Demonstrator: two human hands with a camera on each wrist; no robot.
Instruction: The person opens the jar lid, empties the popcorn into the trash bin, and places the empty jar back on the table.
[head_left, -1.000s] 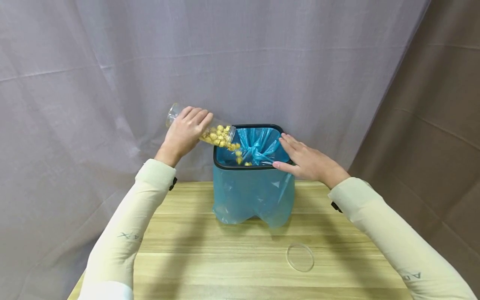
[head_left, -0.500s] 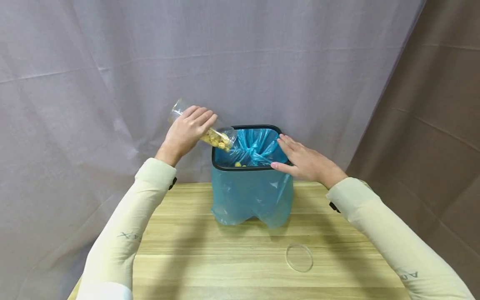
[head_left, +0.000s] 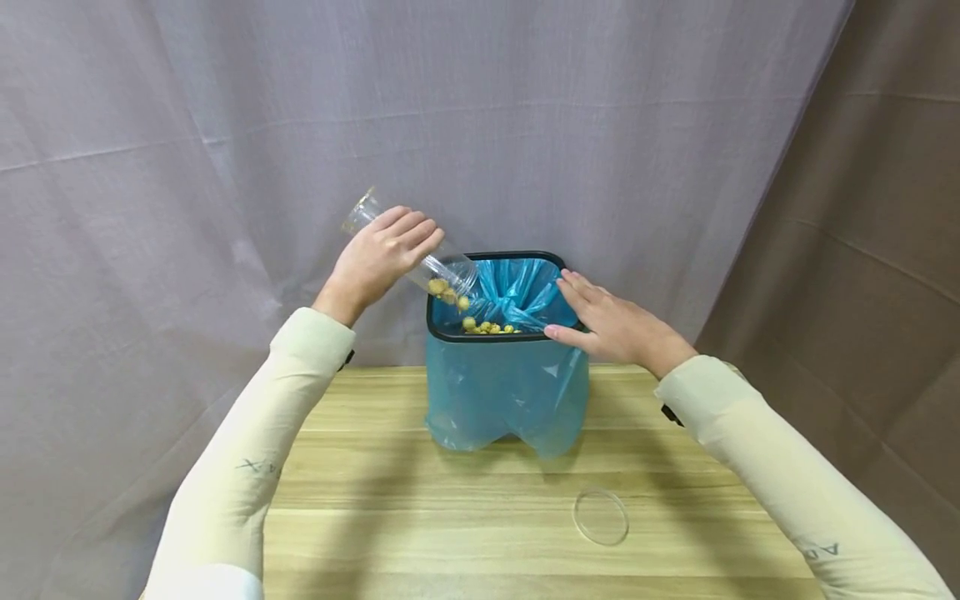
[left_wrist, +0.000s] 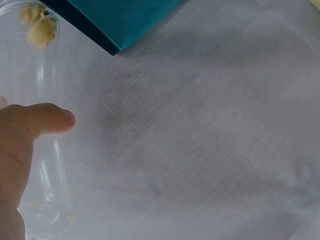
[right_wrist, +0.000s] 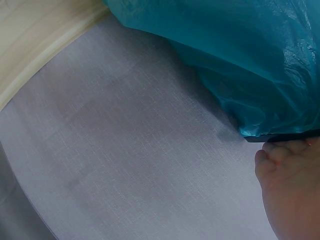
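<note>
My left hand (head_left: 386,254) grips a clear plastic jar (head_left: 452,268), tilted with its mouth down over the left side of a trash bin (head_left: 495,337). Only a few yellow popcorn pieces (head_left: 442,291) are left near the jar's mouth, and the left wrist view shows popcorn (left_wrist: 41,31) at that end too. More popcorn lies inside the bin along its front wall. A blue bag (head_left: 506,392) lines the bin, knotted inside and hanging over the black rim. My right hand (head_left: 618,325) rests on the rim's right side with fingers straight.
A thin clear ring (head_left: 600,517) lies on the wooden table (head_left: 450,542) in front of the bin, toward the right. Grey curtain (head_left: 480,150) hangs close behind the bin, and a brown one (head_left: 862,250) on the right.
My left hand has tipped the jar more steeply. Popcorn has fallen from it into the bin, so the jar holds far less. My right hand has stayed at the rim.
</note>
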